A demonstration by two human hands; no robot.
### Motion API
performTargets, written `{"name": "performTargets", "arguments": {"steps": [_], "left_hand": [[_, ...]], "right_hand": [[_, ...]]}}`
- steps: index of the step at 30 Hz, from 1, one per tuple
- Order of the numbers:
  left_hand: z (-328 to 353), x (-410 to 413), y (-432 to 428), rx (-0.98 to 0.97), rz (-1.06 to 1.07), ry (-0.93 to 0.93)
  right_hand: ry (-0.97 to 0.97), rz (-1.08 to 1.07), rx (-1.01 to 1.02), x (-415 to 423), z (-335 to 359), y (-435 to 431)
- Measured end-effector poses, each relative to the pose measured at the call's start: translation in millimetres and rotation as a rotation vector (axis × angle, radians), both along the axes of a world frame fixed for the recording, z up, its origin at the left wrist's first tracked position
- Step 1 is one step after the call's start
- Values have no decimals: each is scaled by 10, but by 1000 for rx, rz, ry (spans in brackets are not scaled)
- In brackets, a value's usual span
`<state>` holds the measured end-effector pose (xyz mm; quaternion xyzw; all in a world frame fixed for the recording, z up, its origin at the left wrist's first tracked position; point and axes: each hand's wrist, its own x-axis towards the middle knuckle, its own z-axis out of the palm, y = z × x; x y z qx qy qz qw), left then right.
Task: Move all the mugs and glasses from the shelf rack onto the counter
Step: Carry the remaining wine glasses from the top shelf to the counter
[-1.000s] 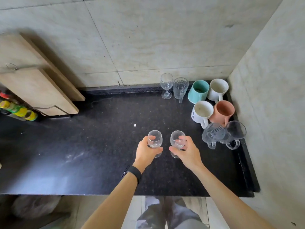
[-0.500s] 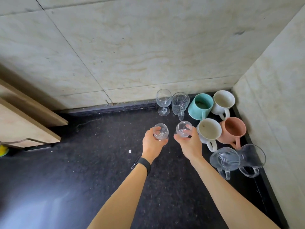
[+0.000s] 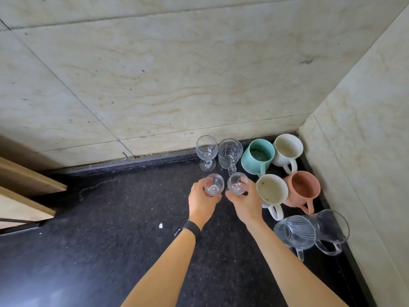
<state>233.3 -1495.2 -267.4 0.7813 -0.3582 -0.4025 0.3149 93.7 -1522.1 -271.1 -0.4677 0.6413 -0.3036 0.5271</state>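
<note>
My left hand (image 3: 202, 201) grips a small clear stemmed glass (image 3: 213, 185). My right hand (image 3: 246, 203) grips a second one (image 3: 237, 183). Both are held upright side by side over the black counter (image 3: 110, 240), just in front of a standing wine glass (image 3: 206, 149) and a cut-glass mug (image 3: 230, 152). To the right stand a teal mug (image 3: 257, 156), a white mug (image 3: 287, 149), another white mug (image 3: 272, 189), a terracotta mug (image 3: 303, 188) and two clear glass mugs (image 3: 295, 235) (image 3: 332, 229). Whether the held glasses touch the counter is hidden.
Beige tiled walls close the counter at the back and on the right. Wooden boards (image 3: 24, 196) lean at the left edge. A small white speck (image 3: 161, 226) lies on the counter near my left wrist.
Both hands have carried the two stemmed glasses from the front-middle of the counter toward the back, up to the row of glasses and mugs. My view has moved closer to the corner.
</note>
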Motion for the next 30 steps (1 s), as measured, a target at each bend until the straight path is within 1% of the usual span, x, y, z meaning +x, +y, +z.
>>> {"name": "performTargets", "arguments": {"steps": [5, 8, 10, 14, 19, 22, 24, 27, 30], "left_hand": [[-20, -14, -3, 34, 0, 29], [-14, -15, 10, 57, 15, 83], [10, -2, 59, 91, 38, 126], [82, 49, 349, 145, -6, 143], [321, 200, 899, 240, -117, 52], [543, 398, 1284, 261, -138, -48], [708, 542, 1576, 261, -109, -109], [1026, 732, 2073, 225, 63, -149], [1464, 884, 2677, 158, 254, -208]], "right_hand": [[-12, 26, 57, -10, -19, -15], [-66, 30, 148, -47, 27, 22], [-65, 32, 206, -72, 92, 80], [81, 61, 262, -161, 301, 452], [244, 284, 298, -259, 636, 905], [298, 471, 230, -286, 865, 1033], [352, 629, 146, -260, 1007, 1088], [425, 847, -16, -77, 1238, 1176], [442, 1054, -232, 322, 1551, 1366]]}}
